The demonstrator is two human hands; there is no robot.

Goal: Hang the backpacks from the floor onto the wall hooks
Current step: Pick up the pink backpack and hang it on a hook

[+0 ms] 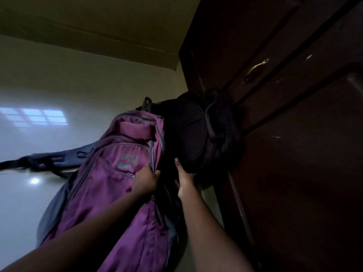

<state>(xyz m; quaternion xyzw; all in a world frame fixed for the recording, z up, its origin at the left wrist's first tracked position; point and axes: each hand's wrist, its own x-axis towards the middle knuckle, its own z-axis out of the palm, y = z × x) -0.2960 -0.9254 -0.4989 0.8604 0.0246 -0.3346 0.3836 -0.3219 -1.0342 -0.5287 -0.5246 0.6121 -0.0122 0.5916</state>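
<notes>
A purple backpack (110, 183) with grey trim and a green logo hangs in the middle of the view, its grey shoulder strap (49, 160) flung out to the left. My left hand (145, 180) grips its right edge by the zipper. A black bag (188, 130) hangs just to its right, against the dark wardrobe. My right hand (183, 176) presses flat on the black bag's lower edge, fingers up. A dark loop (147, 103) sticks up above the purple backpack. The hooks themselves are hidden behind the bags.
A tall dark wooden wardrobe (294, 134) with a brass handle (255, 69) fills the right side. A pale wall (59, 79) with a window's light patch (37, 116) lies to the left. The room is dim.
</notes>
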